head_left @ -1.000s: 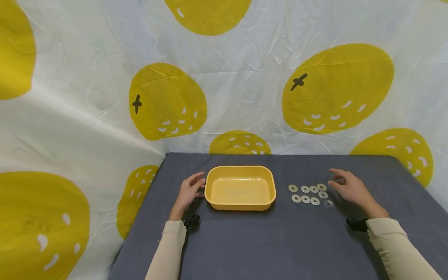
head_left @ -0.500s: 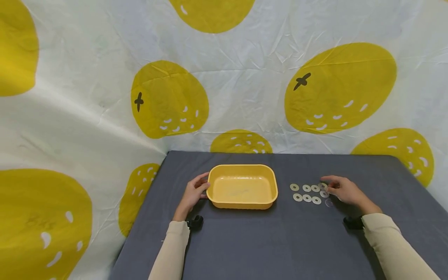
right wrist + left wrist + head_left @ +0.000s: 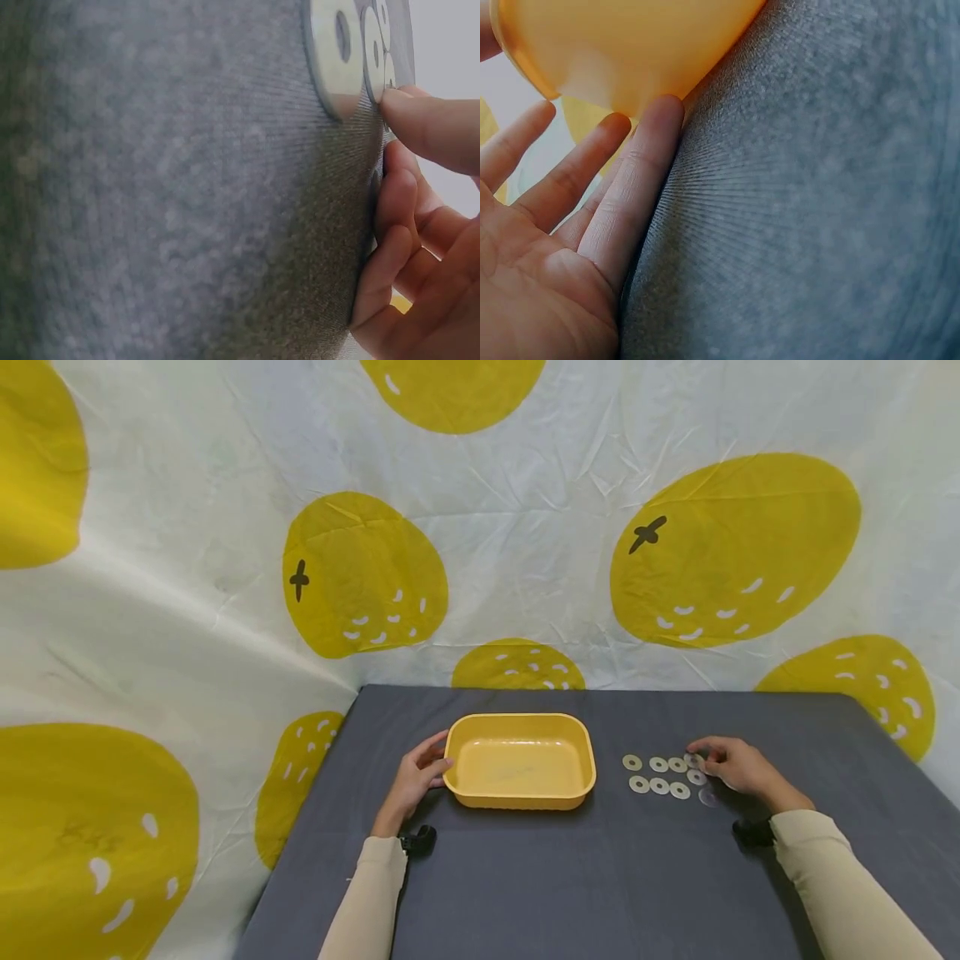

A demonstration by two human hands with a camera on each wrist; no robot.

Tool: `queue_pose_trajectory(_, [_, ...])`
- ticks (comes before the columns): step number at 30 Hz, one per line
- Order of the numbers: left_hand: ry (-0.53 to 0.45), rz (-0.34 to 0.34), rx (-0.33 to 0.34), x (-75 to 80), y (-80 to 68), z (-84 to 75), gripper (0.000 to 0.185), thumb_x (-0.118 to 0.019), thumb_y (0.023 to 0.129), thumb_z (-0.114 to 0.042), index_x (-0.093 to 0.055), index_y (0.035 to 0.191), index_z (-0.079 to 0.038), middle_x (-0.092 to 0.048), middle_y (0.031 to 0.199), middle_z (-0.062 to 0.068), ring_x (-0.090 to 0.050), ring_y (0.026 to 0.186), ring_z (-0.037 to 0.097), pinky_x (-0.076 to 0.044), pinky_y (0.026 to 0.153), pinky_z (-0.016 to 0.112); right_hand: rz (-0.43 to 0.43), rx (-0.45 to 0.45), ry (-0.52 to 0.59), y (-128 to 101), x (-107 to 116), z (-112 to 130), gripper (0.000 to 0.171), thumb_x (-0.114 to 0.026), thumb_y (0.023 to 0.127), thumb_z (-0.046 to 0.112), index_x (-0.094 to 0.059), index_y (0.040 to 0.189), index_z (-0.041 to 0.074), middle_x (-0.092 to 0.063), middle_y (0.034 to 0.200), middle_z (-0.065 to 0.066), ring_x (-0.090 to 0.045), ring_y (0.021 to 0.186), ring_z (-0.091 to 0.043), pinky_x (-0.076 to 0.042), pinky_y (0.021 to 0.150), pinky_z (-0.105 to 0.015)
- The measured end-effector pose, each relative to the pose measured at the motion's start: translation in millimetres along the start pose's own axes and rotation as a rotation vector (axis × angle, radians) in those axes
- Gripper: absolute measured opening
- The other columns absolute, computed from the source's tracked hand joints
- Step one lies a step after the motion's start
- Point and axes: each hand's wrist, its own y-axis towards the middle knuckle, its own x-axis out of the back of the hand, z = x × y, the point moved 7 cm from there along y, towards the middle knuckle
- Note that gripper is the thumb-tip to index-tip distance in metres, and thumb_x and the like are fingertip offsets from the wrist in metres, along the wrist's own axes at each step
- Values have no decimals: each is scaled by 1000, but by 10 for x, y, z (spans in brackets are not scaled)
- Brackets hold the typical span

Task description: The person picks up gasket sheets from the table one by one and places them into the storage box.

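A yellow rectangular tray [image 3: 519, 802] stands on the table, left of several flat metal washers [image 3: 659, 786]. At the tray's left end is my left hand [image 3: 411, 778], its thumb at the rim. The left wrist view shows its nearly straight fingers [image 3: 634, 180] against the tray's outer wall. My right hand [image 3: 742, 768] is at the right end of the washers. Its thumb [image 3: 427, 124] and index finger pinch the far-right washer of the back row, which they partly cover. The other fingers [image 3: 394, 202] are curled down by the cloth.
A dark grey cloth [image 3: 555, 885] covers the table. Behind and to the left hangs a white curtain [image 3: 517, 560] with yellow fruit prints. Next to my right hand, a shaded washer [image 3: 707, 797] lies at the front right of the group.
My right hand has moved left and down onto the back-right washer, its thumb and index finger closing together. My left hand has come in against the tray's left end.
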Motion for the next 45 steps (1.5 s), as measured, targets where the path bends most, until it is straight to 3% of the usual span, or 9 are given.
queue_pose_trajectory(13, [3, -6, -1, 10, -7, 39, 59, -71, 99, -25, -49, 153, -25, -58, 144, 18, -67, 115, 20, -63, 87, 36, 25, -24, -6, 42, -8, -7, 23, -62, 95, 1, -59, 117, -5, -55, 78, -6, -47, 64, -18, -38, 56, -30])
queue_pose_trajectory(27, [-2, 8, -1, 22, 20, 37, 59, -73, 97, -27, -51, 152, -28, -61, 140, 17, -68, 113, 20, -63, 87, 38, -47, -50, 22, 15, 29, -48, 25, -69, 94, 4, -51, 109, -3, -51, 82, -6, -47, 70, -17, -35, 61, -29])
queue_pose_trajectory(35, [-1, 4, -9, 31, 47, 42, 59, -74, 96, -28, -52, 150, -32, -62, 138, 17, -68, 114, 24, -63, 87, 39, -60, -69, 85, -14, 39, -63, 29, -69, 94, 3, -52, 115, -7, -58, 85, -9, -48, 70, -13, -37, 60, -25])
queue_pose_trajectory(45, [2, 10, -20, 4, 31, 45, 59, -72, 97, -28, -51, 152, -32, -62, 137, 17, -68, 113, 23, -63, 86, 38, -90, -171, 125, -58, 69, -136, 36, -65, 99, 10, -55, 128, -9, -65, 94, -15, -55, 79, -21, -43, 64, -28])
